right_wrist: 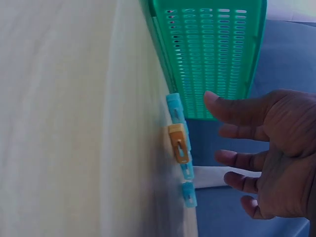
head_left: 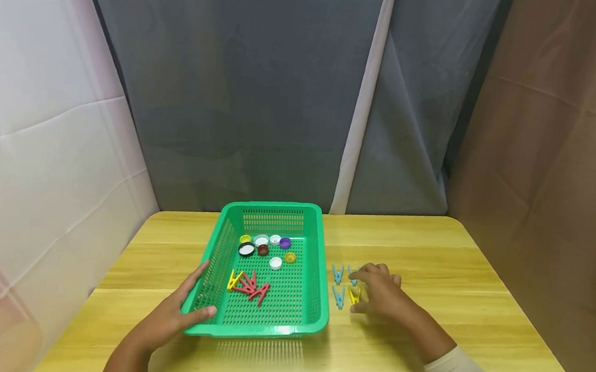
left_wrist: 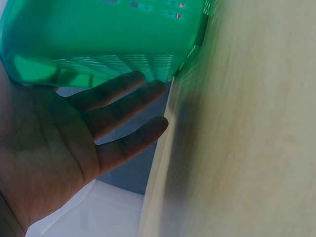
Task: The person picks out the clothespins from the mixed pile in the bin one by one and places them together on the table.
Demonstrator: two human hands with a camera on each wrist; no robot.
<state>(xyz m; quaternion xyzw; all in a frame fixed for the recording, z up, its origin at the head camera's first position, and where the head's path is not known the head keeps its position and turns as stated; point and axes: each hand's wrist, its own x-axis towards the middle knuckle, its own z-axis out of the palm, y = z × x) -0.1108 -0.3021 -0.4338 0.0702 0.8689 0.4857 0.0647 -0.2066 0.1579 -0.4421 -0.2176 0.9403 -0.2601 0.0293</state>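
Note:
My left hand [head_left: 166, 315] holds the green plastic basket [head_left: 323, 291] at its near left corner, thumb over the rim and fingers along the outer wall. In the left wrist view these fingers are spread and fairly straight. To the right of the basket, my right hand [head_left: 381, 292] hovers over a small group of clothespins with nothing in its fingers. A yellow clothespin [head_left: 355, 296] lies beside its thumb. Blue clothespins [head_left: 338, 297] lie around it, one partly hidden by the fingertips. The right wrist view shows the right fingers [right_wrist: 242, 160] loosely bent and apart from the clothespins.
Inside the basket, several red clothespins [head_left: 260, 293] and a yellow one [head_left: 234, 279] lie towards the front. Several bottle caps [head_left: 275, 263] sit farther back. A wooden table [head_left: 395, 360] carries everything, with grey curtains [head_left: 263, 91] behind and cloth walls at both sides.

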